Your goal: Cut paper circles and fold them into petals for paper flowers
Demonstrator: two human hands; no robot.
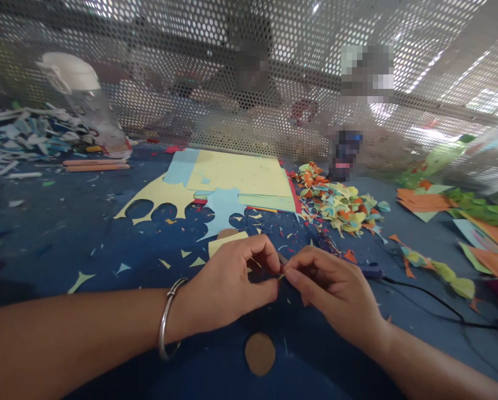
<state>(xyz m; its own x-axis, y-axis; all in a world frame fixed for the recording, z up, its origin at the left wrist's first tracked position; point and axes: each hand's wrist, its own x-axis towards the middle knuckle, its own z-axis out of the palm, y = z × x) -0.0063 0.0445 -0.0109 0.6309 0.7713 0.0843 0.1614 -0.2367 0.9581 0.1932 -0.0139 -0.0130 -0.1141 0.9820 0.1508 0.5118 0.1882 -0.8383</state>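
My left hand (232, 278), with a silver bangle at the wrist, reaches in from the left, thumb and fingertips pinched. Its tips meet those of my right hand (332, 283), pinched too. Between them shows a sliver of a small yellow piece (281, 276), probably paper; most of it is hidden by the fingers. Below the hands lies a round brown cardboard disc (260, 354). Just beyond my left hand is a pale yellow paper piece (228, 243), partly over another brown disc (227, 233). A purple tool (372, 271) with a black cord lies behind my right hand.
Cut yellow and blue sheets (236, 172) and scraps cover the middle. A heap of folded paper pieces (340, 203) and orange paper (424, 200) lie right. At left stand a bottle (93, 105), paper strips (24, 133) and two sticks (96, 165). A perforated screen (165, 89) closes the back, people behind.
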